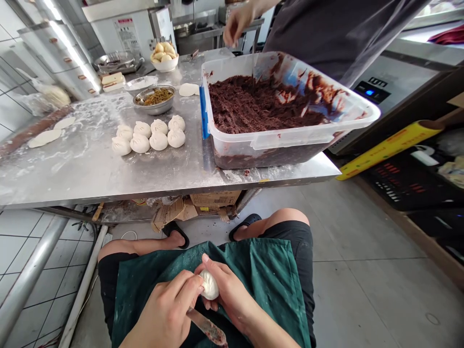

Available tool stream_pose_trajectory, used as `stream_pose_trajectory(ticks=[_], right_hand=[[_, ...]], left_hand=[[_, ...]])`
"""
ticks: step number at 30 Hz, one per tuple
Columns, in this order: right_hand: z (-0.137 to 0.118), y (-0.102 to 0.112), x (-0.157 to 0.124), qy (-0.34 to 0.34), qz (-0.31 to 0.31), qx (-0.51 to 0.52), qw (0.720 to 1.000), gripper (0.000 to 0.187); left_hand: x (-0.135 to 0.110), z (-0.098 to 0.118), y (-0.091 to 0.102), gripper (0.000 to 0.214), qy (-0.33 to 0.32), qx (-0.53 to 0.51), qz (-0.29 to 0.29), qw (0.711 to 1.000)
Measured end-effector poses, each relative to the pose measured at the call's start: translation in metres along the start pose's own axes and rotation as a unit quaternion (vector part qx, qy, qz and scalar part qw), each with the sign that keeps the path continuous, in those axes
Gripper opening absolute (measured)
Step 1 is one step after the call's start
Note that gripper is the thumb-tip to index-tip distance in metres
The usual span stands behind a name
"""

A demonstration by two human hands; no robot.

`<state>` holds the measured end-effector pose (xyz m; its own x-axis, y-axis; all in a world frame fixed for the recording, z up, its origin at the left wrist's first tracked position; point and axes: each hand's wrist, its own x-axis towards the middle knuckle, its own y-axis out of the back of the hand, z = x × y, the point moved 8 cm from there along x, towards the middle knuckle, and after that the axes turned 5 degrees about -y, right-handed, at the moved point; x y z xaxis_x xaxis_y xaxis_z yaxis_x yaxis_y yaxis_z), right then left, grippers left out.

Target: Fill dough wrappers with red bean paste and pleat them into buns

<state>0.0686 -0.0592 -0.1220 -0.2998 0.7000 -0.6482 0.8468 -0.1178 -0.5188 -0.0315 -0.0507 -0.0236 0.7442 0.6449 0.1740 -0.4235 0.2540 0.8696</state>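
Note:
Over my lap, my right hand [229,290] is curled around a small white dough bun [209,285] with a pleated top. My left hand [168,304] pinches the dough at the bun's left side. A flat filling spatula [207,326], smeared with dark red paste, sticks out from under my left fingers, its blade pointing down and right. On the steel table ahead, several pleated buns [139,143] sit in two rows. To their right stands a clear plastic tub [290,130] of dark red bean-like paste [250,104].
The steel table [90,179] is dusted with flour. On it are a metal bowl of brown filling [157,99], flat dough rounds [45,138], a rolling pin [36,130] and a bowl of pale dumplings [165,55]. A co-worker's hand [237,24] hovers behind the tub.

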Motion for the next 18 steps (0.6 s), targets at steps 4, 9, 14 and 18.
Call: stream_pose_trajectory(ticks=[4, 9, 14, 18], right_hand=[[0.003, 0.001, 0.002, 0.009, 0.007, 0.005, 1.000, 0.068], [0.006, 0.002, 0.003, 0.001, 0.008, 0.001, 1.000, 0.068], [0.007, -0.004, 0.003, 0.003, -0.025, 0.008, 1.000, 0.064], [0.007, 0.008, 0.016, 0.013, -0.033, 0.055, 0.998, 0.059]], left_hand=[[-0.002, -0.001, -0.003, 0.046, 0.020, -0.054, 0.004, 0.998], [0.001, -0.003, -0.007, 0.029, 0.086, -0.064, -0.027, 0.994], [0.004, -0.007, 0.002, 0.020, 0.112, -0.056, 0.014, 0.992], [0.021, -0.017, 0.045, 0.018, 0.091, -0.015, 0.001, 0.996]])
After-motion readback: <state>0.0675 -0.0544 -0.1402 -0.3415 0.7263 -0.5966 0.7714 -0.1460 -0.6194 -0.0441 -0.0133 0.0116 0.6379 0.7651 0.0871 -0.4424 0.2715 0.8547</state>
